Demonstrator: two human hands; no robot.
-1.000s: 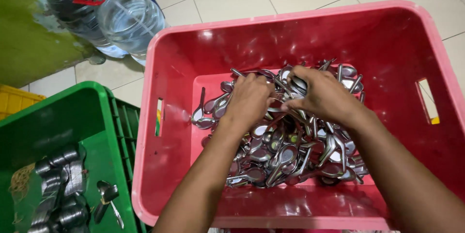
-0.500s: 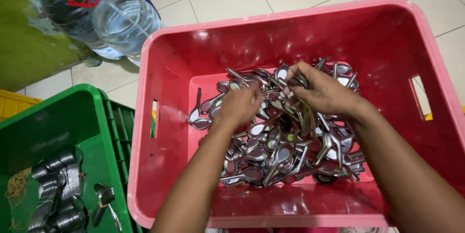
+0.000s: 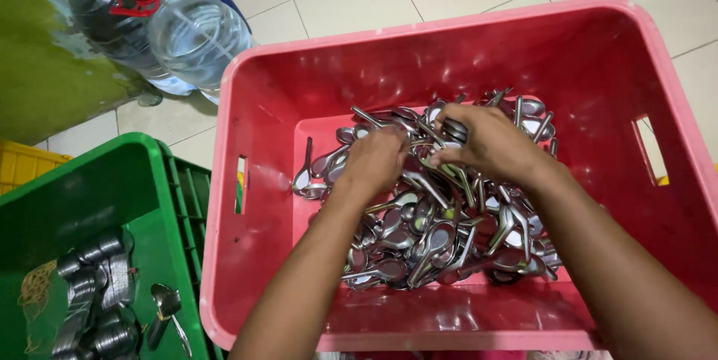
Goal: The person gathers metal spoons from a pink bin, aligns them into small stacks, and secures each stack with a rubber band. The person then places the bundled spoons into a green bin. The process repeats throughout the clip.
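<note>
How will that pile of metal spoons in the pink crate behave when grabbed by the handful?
Spoons look polished, so probably slippery. They lie tangled and crisscrossed, so extras likely snag and drag along. Both hands, left and right, dig in; a bunch is likely weighty.

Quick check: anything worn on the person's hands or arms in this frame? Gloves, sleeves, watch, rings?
Nothing worn in view. The left hand and right hand are bare, no gloves. Both forearms are uncovered up to the frame edge, with no sleeve showing. No watch or wristband on either wrist. No rings visible, though the fingertips are partly hidden.
</note>
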